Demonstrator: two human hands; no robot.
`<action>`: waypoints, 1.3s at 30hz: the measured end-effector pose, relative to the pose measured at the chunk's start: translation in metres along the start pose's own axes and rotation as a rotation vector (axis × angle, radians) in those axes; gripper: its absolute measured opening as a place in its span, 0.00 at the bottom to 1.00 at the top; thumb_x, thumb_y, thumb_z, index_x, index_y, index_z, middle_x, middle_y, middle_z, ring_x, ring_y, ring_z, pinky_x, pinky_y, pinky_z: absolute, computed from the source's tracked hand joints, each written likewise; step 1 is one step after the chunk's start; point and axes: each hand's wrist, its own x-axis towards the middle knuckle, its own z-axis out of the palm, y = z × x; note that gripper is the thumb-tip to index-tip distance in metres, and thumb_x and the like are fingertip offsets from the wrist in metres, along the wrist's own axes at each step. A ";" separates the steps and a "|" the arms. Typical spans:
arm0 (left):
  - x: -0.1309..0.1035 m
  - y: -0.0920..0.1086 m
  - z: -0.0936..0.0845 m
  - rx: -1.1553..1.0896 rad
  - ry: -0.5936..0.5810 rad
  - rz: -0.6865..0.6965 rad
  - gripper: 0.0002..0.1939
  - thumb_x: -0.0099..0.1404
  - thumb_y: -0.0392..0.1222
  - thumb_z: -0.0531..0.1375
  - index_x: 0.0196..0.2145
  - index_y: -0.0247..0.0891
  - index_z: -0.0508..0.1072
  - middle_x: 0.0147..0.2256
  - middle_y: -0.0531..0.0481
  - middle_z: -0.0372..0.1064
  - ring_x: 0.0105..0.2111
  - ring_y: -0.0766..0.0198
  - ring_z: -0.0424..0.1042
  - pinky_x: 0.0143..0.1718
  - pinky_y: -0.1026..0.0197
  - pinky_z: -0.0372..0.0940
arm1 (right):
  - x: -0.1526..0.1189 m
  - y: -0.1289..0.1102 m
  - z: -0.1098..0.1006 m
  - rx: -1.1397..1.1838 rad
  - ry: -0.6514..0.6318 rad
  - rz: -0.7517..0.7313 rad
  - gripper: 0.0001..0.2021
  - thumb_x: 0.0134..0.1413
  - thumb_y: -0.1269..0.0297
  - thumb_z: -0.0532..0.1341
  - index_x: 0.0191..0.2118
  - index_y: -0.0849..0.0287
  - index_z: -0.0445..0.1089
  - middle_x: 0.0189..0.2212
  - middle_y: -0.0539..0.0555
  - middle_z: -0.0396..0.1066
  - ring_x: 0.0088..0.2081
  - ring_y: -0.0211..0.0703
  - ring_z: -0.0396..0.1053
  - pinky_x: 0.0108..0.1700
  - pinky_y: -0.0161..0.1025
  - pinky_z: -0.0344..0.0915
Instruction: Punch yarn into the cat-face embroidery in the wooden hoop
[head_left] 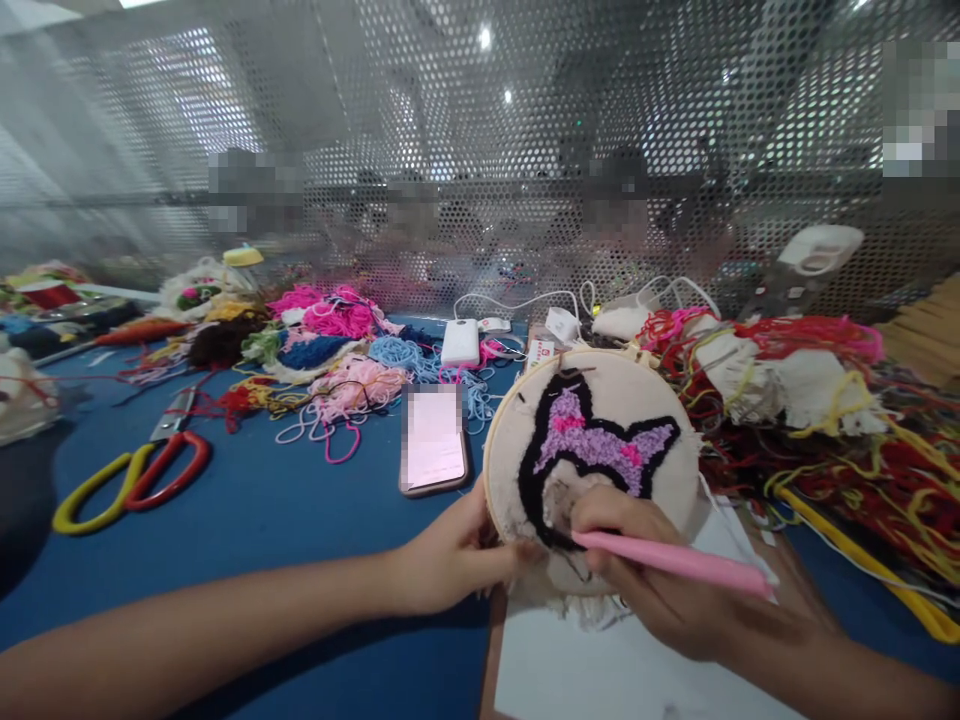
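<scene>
My left hand [459, 555] grips the lower left rim of a wooden embroidery hoop [491, 460], thumb in front and fingers behind. The hoop is tilted up toward me. Its cream cloth [667, 390] carries a tufted figure [592, 445] in lilac yarn with pink patches and a thick black outline. My right hand [649, 565] is closed around a pink punch needle [686, 565], its handle pointing right. Its tip is hidden behind my fingers, close to the bare area inside the black outline. Loose cloth edges hang frayed below the hoop.
Scissors [169, 470] with red and yellow handles lie left; a phone [435, 440] lies behind my left hand. Yarn heaps [352, 385] spread at the back, with more tangled yarn [825, 430] at right. White paper [570, 660] lies under the hoop. A perforated screen [450, 120] stands behind.
</scene>
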 end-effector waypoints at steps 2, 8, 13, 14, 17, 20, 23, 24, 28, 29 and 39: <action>0.001 0.001 -0.003 -0.010 0.008 -0.109 0.28 0.60 0.44 0.60 0.53 0.39 0.51 0.23 0.61 0.59 0.16 0.76 0.55 0.16 0.72 0.56 | -0.004 0.004 0.002 0.024 0.028 0.043 0.05 0.62 0.64 0.50 0.41 0.55 0.60 0.32 0.52 0.68 0.33 0.41 0.67 0.35 0.38 0.65; 0.003 0.005 -0.008 -0.052 0.006 -0.179 0.25 0.61 0.44 0.60 0.51 0.39 0.51 0.19 0.63 0.59 0.13 0.77 0.56 0.13 0.74 0.54 | -0.008 0.013 0.009 0.134 0.101 0.092 0.07 0.62 0.61 0.50 0.41 0.55 0.61 0.32 0.54 0.68 0.34 0.43 0.67 0.36 0.39 0.66; 0.003 0.003 -0.008 -0.049 0.005 -0.175 0.27 0.60 0.45 0.61 0.51 0.40 0.50 0.21 0.62 0.61 0.13 0.77 0.57 0.13 0.73 0.56 | -0.008 0.013 0.010 0.193 0.113 0.082 0.07 0.62 0.60 0.49 0.41 0.54 0.60 0.31 0.53 0.67 0.32 0.43 0.67 0.34 0.39 0.66; 0.003 0.003 -0.008 -0.047 0.008 -0.177 0.27 0.60 0.45 0.61 0.51 0.40 0.50 0.22 0.62 0.61 0.13 0.77 0.57 0.13 0.73 0.57 | -0.008 0.013 0.010 0.196 0.108 0.084 0.07 0.62 0.60 0.49 0.41 0.54 0.60 0.31 0.53 0.66 0.32 0.43 0.67 0.34 0.39 0.66; 0.003 0.002 -0.008 -0.033 0.022 -0.182 0.28 0.60 0.46 0.61 0.51 0.41 0.50 0.23 0.61 0.62 0.14 0.77 0.58 0.13 0.73 0.57 | -0.009 0.015 0.009 0.176 0.078 0.099 0.05 0.62 0.62 0.51 0.41 0.54 0.60 0.31 0.52 0.66 0.33 0.42 0.66 0.35 0.39 0.65; 0.003 0.001 -0.007 -0.008 0.030 -0.184 0.27 0.60 0.47 0.61 0.51 0.40 0.51 0.22 0.61 0.61 0.13 0.77 0.58 0.13 0.73 0.57 | -0.007 0.013 0.007 0.130 0.023 0.117 0.04 0.61 0.65 0.52 0.41 0.55 0.60 0.32 0.52 0.66 0.33 0.41 0.65 0.35 0.39 0.64; 0.003 0.001 -0.006 0.005 0.037 -0.171 0.26 0.60 0.47 0.61 0.50 0.39 0.52 0.20 0.62 0.60 0.13 0.76 0.57 0.13 0.73 0.57 | 0.001 0.006 0.004 0.094 -0.033 0.102 0.03 0.61 0.67 0.53 0.40 0.56 0.62 0.32 0.52 0.66 0.34 0.40 0.65 0.35 0.38 0.64; 0.003 0.001 -0.006 0.005 0.039 -0.163 0.26 0.60 0.47 0.60 0.49 0.39 0.52 0.20 0.62 0.59 0.13 0.76 0.57 0.14 0.73 0.57 | 0.004 0.004 0.003 0.085 -0.048 0.090 0.04 0.60 0.68 0.53 0.39 0.57 0.63 0.32 0.52 0.66 0.35 0.40 0.65 0.36 0.38 0.64; 0.001 -0.002 -0.004 -0.006 0.034 -0.118 0.23 0.60 0.47 0.60 0.47 0.39 0.53 0.23 0.61 0.59 0.15 0.78 0.56 0.14 0.73 0.57 | 0.011 -0.001 0.009 -0.020 -0.045 0.032 0.04 0.58 0.70 0.55 0.39 0.58 0.66 0.34 0.54 0.68 0.39 0.42 0.66 0.39 0.39 0.66; 0.000 -0.002 -0.003 -0.006 0.030 -0.111 0.22 0.60 0.47 0.59 0.46 0.38 0.53 0.24 0.61 0.59 0.15 0.78 0.56 0.14 0.73 0.56 | 0.011 0.000 0.011 -0.062 -0.033 0.010 0.04 0.58 0.70 0.56 0.39 0.59 0.66 0.35 0.55 0.68 0.39 0.42 0.67 0.38 0.39 0.67; 0.000 0.005 -0.001 -0.001 0.014 -0.049 0.27 0.60 0.45 0.60 0.52 0.36 0.51 0.22 0.62 0.59 0.16 0.76 0.56 0.15 0.73 0.54 | 0.000 -0.001 0.010 -0.071 0.037 -0.009 0.05 0.59 0.66 0.57 0.41 0.57 0.65 0.36 0.53 0.69 0.40 0.40 0.68 0.40 0.36 0.66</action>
